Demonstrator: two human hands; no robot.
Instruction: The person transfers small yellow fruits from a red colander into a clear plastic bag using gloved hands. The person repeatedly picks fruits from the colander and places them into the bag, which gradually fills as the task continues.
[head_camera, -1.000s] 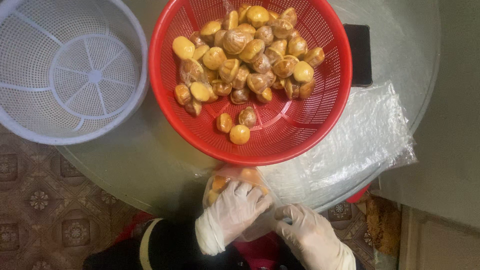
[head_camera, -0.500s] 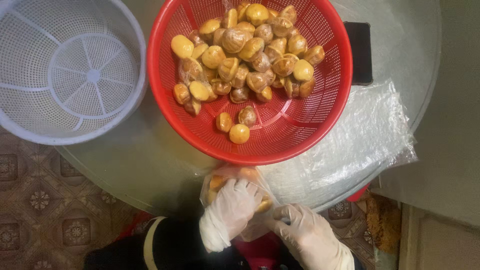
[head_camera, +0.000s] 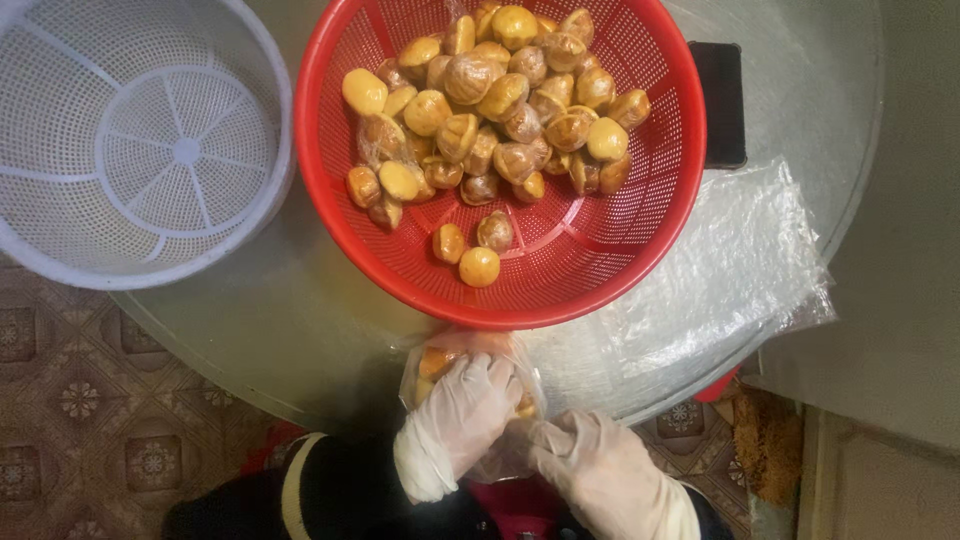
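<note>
**Both gloved hands on a small clear bag at the near edge of the table**

Your left hand (head_camera: 462, 405), in a thin white glove, lies over the top of a small clear bag (head_camera: 470, 365) and grasps it, fingers curled down over the plastic. Your right hand (head_camera: 590, 462), also gloved, grips the bag's lower right end, where the plastic is gathered. Neither hand is released.

The bag sits at the near edge of the round glass table (head_camera: 270, 330), just below the rim of the red basket (head_camera: 640, 260) and almost touching it. Inside the bag you can see a few golden-brown round cakes; how many, I cannot tell, because your left hand covers most of them. The long axis of the bag runs from the far left to the near right: the filled end points toward the red basket, the gathered end points toward your body.

The red basket holds a heap of the same cakes (head_camera: 500, 100), mostly in its far half, with three lying apart nearer to you. An empty white basket (head_camera: 150, 140) stands at the left edge. A pile of clear plastic bags (head_camera: 720, 270) lies at the right edge, beside a dark flat object (head_camera: 722, 100).
</note>
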